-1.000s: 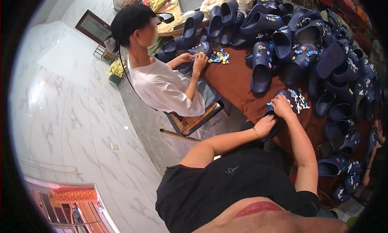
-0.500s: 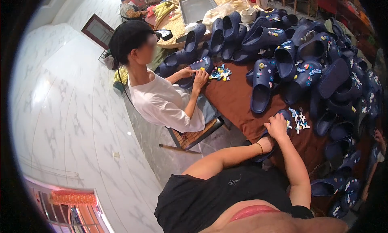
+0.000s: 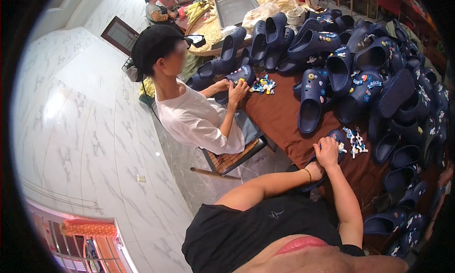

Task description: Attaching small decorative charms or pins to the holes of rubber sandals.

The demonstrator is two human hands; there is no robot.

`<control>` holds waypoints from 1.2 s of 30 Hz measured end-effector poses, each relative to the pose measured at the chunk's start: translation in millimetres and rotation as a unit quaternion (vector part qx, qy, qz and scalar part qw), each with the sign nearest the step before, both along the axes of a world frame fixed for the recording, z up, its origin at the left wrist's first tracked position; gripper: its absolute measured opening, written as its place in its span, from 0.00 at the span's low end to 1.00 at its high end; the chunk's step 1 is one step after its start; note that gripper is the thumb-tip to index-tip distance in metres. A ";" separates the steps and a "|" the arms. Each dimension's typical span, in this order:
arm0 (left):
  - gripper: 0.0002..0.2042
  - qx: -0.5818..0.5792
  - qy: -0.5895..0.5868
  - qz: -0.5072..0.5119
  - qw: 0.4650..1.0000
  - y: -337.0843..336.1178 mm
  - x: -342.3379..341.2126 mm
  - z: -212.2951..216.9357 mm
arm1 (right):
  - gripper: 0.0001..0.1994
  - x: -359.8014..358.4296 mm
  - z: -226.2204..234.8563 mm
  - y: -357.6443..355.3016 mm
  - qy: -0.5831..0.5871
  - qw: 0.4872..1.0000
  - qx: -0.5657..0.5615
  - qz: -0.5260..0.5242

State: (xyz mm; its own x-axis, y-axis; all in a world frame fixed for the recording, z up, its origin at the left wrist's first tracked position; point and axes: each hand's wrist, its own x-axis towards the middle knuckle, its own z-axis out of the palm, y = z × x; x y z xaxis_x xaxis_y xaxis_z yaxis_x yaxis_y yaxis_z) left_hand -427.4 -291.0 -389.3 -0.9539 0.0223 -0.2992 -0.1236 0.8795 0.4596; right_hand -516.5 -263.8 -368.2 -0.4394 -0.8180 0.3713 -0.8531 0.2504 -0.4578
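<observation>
Navy clog steadied between two hands

In the head view, the navy clog (image 3: pixel 337 136) points toe-outward from the person. The left hand (image 3: pixel 313 170) holds it near the foot opening, apparently to brace it. The right hand (image 3: pixel 327 152) bends over its upper; whether those hidden fingertips pinch anything cannot be told. White-and-blue charms (image 3: pixel 359 145) lie just right of the clog, probably for short reaches.

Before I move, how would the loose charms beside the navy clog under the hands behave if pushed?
The charms look small, so probably light. Heaped loosely on the brown cloth, they'd likely scatter; their irregular shapes seem unlikely to roll.
</observation>
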 end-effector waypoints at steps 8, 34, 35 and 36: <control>0.12 -0.014 0.082 0.017 0.996 0.3 -1.4 -56.4 | 0.09 1.6 -7.3 -1.1 0.013 0.999 -0.036 -0.008; 0.09 -0.148 0.136 -0.032 0.979 -45.1 -5.3 -53.7 | 0.12 -91.9 -24.2 30.1 0.048 0.988 -0.082 -0.122; 0.09 -0.148 0.135 -0.031 0.979 -42.9 -2.0 -59.6 | 0.13 -85.3 -22.0 21.8 0.124 0.990 -0.039 -0.050; 0.09 -0.153 0.133 -0.023 0.979 -47.4 1.4 -64.1 | 0.13 -67.5 -18.0 10.9 0.060 0.997 -0.020 -0.040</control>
State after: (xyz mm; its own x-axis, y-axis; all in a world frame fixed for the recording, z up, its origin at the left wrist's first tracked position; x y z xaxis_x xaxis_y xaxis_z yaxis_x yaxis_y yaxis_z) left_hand -426.0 -338.3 -453.4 -0.9991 0.0148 -0.0400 0.0072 0.9827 0.1849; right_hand -584.0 -252.9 -386.2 -0.4533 -0.7655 0.4567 -0.8801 0.3033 -0.3652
